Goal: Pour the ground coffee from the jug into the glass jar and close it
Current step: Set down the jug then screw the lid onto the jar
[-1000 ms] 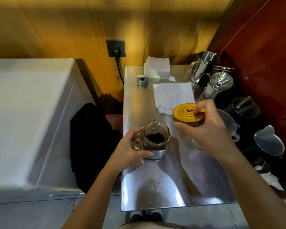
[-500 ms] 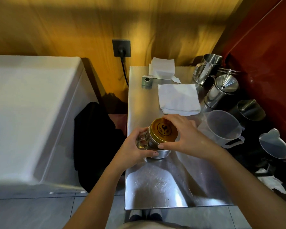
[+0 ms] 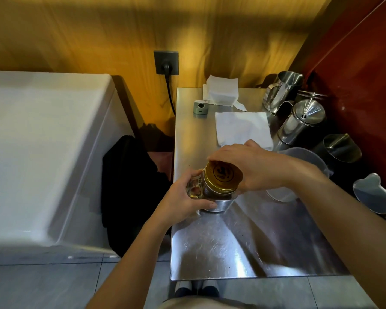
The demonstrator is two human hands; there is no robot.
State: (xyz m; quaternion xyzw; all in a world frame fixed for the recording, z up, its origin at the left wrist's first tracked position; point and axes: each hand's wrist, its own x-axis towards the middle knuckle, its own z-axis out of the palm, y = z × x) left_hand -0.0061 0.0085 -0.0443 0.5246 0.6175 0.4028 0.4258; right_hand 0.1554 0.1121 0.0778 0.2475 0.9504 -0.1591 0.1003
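The glass jar [image 3: 206, 194] with a handle stands near the left edge of the steel table [image 3: 243, 253], dark coffee inside. A gold metal lid [image 3: 223, 176] sits on its mouth, slightly tilted toward me. My left hand [image 3: 185, 200] wraps the jar's handle side. My right hand [image 3: 254, 166] grips the lid's rim from the right, fingers curled over its far edge. The clear plastic jug [image 3: 299, 155] stands just right of the jar, mostly hidden behind my right wrist.
A white cloth [image 3: 243, 128] and a stack of napkins [image 3: 221, 91] lie at the back, beside a small grey device [image 3: 200, 107]. Steel pitchers [image 3: 283, 90] and dark jugs [image 3: 341, 150] line the right edge. A white counter [image 3: 42, 152] stands to the left.
My right hand carried the gold lid from above the jug over to the jar and set it on the mouth; it now grips the lid there. My left hand stayed on the jar.
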